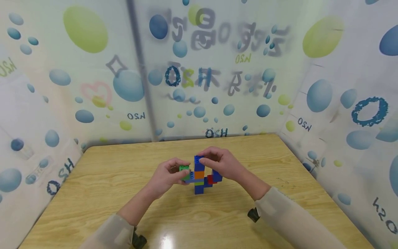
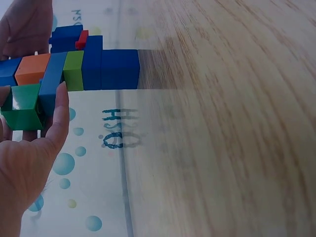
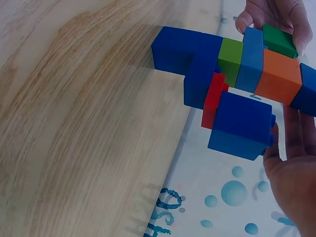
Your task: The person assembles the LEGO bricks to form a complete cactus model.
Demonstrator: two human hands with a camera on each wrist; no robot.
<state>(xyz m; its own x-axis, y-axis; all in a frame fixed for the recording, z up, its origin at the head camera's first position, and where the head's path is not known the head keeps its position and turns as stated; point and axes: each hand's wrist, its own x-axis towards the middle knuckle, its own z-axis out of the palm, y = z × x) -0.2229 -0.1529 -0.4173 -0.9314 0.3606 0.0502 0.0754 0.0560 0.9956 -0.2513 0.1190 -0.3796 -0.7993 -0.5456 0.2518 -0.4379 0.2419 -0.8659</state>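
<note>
A built-up stack of toy building bricks stands upright on the table, its bottom blue brick (image 1: pixel 199 190) touching the wood. Above come a lime brick (image 3: pixel 230 60), a lighter blue brick (image 3: pixel 250 59), an orange brick (image 1: pixel 199 175) and a top blue brick (image 1: pixel 198 166). My left hand (image 1: pixel 164 177) grips the green brick (image 2: pixel 23 106) on the lighter blue one's left end. The right hand (image 1: pixel 226 165) holds the top blue brick between thumb and fingers. Beside that hand, a side branch carries a red brick (image 3: pixel 213 101) and a blue brick (image 3: pixel 242 123).
The wooden table (image 1: pixel 102 180) spreads around the stack on all sides. Patterned curtains (image 1: pixel 199 97) with bubbles and lettering enclose its back, left and right. Dark wrist devices (image 1: pixel 253 214) hang under both sleeves.
</note>
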